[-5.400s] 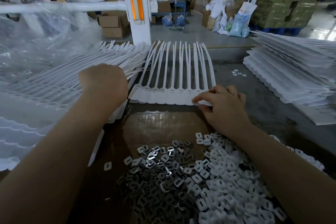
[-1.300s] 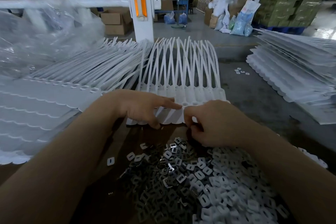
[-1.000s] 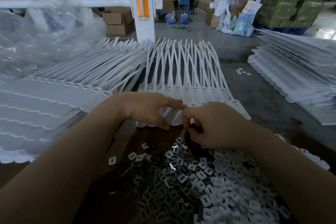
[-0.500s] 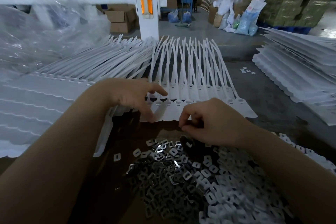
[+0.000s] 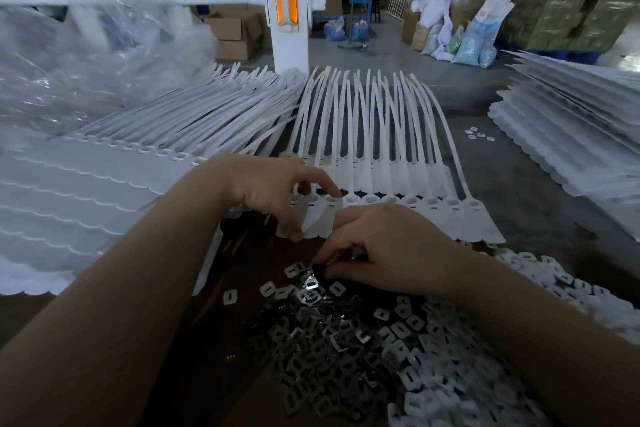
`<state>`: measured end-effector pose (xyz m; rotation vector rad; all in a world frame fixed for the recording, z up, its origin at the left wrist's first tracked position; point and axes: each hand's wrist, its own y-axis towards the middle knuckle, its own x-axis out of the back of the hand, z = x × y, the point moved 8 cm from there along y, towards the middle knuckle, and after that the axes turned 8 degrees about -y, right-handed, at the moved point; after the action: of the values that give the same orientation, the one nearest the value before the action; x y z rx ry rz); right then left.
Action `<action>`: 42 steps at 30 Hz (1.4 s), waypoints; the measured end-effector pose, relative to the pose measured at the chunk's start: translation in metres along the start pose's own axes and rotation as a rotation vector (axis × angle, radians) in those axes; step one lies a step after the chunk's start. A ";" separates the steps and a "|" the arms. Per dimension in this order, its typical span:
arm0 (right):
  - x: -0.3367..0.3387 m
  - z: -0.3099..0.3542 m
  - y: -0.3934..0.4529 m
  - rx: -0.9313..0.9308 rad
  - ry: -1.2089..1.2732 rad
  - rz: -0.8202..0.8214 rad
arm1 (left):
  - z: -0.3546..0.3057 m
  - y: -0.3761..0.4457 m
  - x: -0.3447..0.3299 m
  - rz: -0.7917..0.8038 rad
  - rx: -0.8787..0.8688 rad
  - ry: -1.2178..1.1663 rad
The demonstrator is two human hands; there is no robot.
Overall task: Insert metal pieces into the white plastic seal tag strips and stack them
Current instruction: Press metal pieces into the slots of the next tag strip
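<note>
Largest across the left of the frame is a tall stack of white seal tag strips (image 5: pixel 104 191), scalloped edges facing the viewer, with a second stack (image 5: pixel 568 135) at the right edge and crumpled clear plastic sheeting (image 5: pixel 86 55) at upper left; nothing here is a real container, the parts lying loose on the dark worktable (image 5: pixel 540 204). In the middle lies the strip being worked, a comb of joined white seal tags (image 5: pixel 408 204) with its long tails fanning toward a white post (image 5: pixel 287 10) at top centre. It looks light and springy, the tails bowing upward, so it is best steadied flat at the broad tag heads near the slots, not by the floppy tails. The left hand (image 5: pixel 273 191) does that, forefinger stretched out onto a slot, the thumb reaching down to the scalloped edge, the other fingers loosely bent. Lower centre is a heap of small metal pieces (image 5: pixel 311 350), shiny, thin and probably slippery, best taken by the edges one at a time; beside it at lower right lies a heap of white plastic caps (image 5: pixel 491 374). The right hand (image 5: pixel 391 250) hangs over the heap's near top, fingertips drawn together as if pinching a piece, though whether one is held cannot be told
</note>
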<state>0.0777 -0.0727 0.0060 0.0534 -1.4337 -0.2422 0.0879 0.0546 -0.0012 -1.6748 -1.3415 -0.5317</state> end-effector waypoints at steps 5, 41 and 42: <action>0.001 0.002 -0.001 0.010 0.001 -0.034 | 0.001 -0.001 -0.001 -0.006 0.012 -0.012; 0.002 -0.080 -0.012 -0.594 0.623 -0.394 | -0.027 0.008 0.006 -0.230 -0.096 -0.410; 0.001 -0.081 -0.013 -0.601 0.628 -0.395 | -0.027 0.007 0.007 -0.231 -0.099 -0.409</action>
<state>0.1555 -0.0939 -0.0064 -0.0768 -0.6741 -0.8903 0.1023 0.0358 0.0151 -1.7834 -1.8468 -0.4038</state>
